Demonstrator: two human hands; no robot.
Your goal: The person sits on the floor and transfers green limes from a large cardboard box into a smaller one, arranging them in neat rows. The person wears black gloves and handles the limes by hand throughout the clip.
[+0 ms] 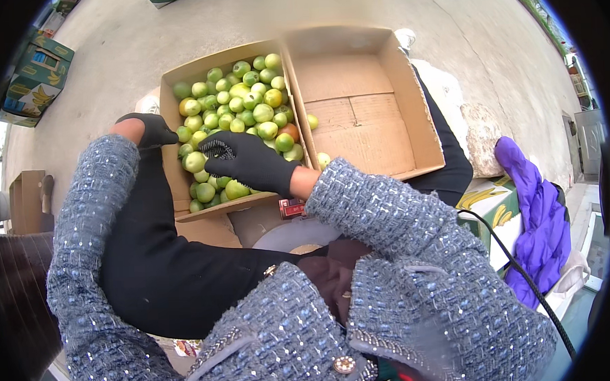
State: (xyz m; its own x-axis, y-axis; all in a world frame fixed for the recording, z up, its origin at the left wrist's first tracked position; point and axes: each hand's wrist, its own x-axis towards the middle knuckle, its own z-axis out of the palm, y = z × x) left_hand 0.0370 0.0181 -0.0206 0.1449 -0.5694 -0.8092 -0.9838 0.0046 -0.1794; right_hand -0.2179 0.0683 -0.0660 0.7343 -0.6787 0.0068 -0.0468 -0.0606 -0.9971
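In front of me a cardboard box (290, 82) holds several small round fruits (263, 112), mostly green, a few orange-tinged. An empty cardboard box (349, 117) adjoins it on the right. My left hand (149, 130), in a black glove, is at the left box's outer left edge, fingers curled; what they hold, if anything, is hidden. My right hand (239, 159), also gloved, reaches over the fruit in the lower middle of that box, fingers bent down among them; whether one is grasped is unclear. A couple of pale fruits (323, 160) lie in the right box along its left side.
Banana-print boxes (37, 78) stand at the upper left on the concrete floor (115, 56), with an open carton (26, 202) below. At my right are a printed box (483, 210), a purple cloth (531, 221) and a black cable (519, 269). My black-clad legs (144, 252) flank the boxes.
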